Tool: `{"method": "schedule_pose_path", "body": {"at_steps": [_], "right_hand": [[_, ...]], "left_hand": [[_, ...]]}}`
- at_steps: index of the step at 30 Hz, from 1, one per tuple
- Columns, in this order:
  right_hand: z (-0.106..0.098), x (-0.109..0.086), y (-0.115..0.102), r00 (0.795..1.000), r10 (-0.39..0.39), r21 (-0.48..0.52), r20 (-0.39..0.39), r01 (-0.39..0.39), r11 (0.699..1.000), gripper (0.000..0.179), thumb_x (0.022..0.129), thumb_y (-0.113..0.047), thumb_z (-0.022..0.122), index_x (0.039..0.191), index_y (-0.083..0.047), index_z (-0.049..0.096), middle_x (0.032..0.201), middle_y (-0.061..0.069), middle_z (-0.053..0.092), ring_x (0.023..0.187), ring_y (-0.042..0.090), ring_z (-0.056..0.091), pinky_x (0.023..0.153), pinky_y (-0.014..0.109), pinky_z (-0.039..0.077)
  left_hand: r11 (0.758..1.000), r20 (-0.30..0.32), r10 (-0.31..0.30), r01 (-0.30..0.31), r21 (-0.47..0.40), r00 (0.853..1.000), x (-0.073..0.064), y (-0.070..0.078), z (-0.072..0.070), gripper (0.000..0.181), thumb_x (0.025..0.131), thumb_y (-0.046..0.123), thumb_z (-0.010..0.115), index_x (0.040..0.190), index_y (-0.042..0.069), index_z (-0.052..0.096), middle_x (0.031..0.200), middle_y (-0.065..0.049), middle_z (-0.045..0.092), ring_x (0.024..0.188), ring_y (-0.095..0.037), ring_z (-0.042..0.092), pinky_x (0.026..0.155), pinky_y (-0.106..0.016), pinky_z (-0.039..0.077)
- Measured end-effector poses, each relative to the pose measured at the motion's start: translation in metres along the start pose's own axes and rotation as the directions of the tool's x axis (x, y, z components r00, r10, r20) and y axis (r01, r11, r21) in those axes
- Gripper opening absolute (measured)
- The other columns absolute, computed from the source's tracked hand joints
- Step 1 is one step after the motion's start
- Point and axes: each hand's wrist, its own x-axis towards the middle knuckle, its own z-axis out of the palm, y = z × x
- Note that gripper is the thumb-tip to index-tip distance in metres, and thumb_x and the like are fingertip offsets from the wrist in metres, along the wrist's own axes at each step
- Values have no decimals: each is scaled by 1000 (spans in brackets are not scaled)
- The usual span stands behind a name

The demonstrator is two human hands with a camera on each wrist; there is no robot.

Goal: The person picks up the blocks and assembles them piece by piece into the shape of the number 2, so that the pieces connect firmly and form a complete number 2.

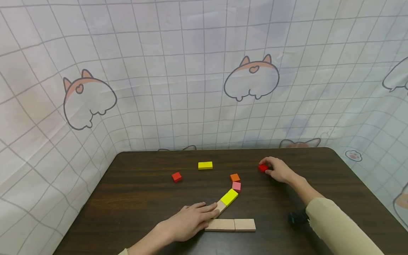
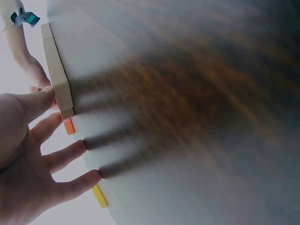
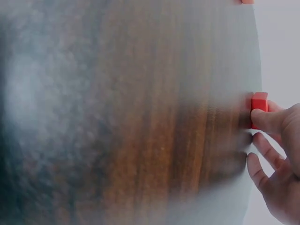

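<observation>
My right hand (image 1: 279, 170) pinches a red block (image 1: 262, 168) between thumb and fingers at the back right of the table. In the right wrist view the thumb lies against the red block (image 3: 259, 103). My left hand (image 1: 188, 222) rests with spread, fairly straight fingers where two rows of blocks meet. Its thumb and index finger touch plain wooden blocks (image 2: 58, 70). One row, slanting away, has a plain block (image 1: 220, 208), a yellow block (image 1: 229, 197), a pink block (image 1: 236, 186) and an orange block (image 1: 234, 177). Two plain blocks (image 1: 223, 224) form the front row.
A second red block (image 1: 176, 177) and another yellow block (image 1: 205, 165) lie loose farther back on the dark wooden table (image 1: 137, 198). A dark wrist device (image 1: 297, 218) sits at the right sleeve. A patterned cloth (image 1: 191, 88) hangs behind the table.
</observation>
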Motion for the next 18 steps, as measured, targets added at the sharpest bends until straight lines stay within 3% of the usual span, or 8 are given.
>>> {"method": "schedule_pose_path", "body": {"at_steps": [18], "right_hand": [[-7, 13, -11, 997, -67, -76, 42, 70, 995, 27, 94, 3, 71, 120, 1, 65, 118, 18, 65, 107, 38, 61, 94, 59, 48]], "left_hand": [[1000, 0, -7, 7, -3, 1000, -1, 3, -3, 53, 108, 26, 56, 159, 29, 43, 164, 10, 32, 145, -31, 40, 99, -67, 43]]}}
